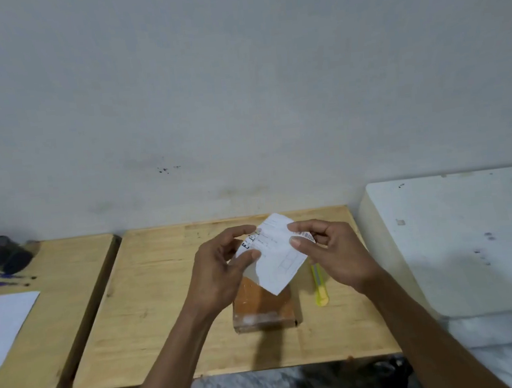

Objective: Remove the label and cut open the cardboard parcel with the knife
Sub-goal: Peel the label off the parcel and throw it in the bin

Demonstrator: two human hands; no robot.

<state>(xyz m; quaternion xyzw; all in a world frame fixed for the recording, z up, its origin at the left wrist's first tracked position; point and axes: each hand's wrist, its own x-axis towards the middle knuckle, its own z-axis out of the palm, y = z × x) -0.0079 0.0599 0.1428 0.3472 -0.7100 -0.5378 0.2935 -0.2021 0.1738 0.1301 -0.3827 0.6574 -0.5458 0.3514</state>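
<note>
Both hands, left (221,269) and right (332,249), pinch the label (278,263) above the parcel (263,302); the knife (319,284) lies lengthwise, nearest the right hand.

White paper label (278,256) printed with faint grey lines and dark blue lettering at one edge. Orange-brown rectangular cardboard parcel (264,305) under glossy clear tape, whitish along the near edge. Bright yellow plastic utility knife (320,287). Pale honey-toned wooden board (153,313) with fine grain. Plain white paper sheet (2,327). Grey-veined marble surface (498,355). Off-white wall (238,86), speckled dark.
</note>
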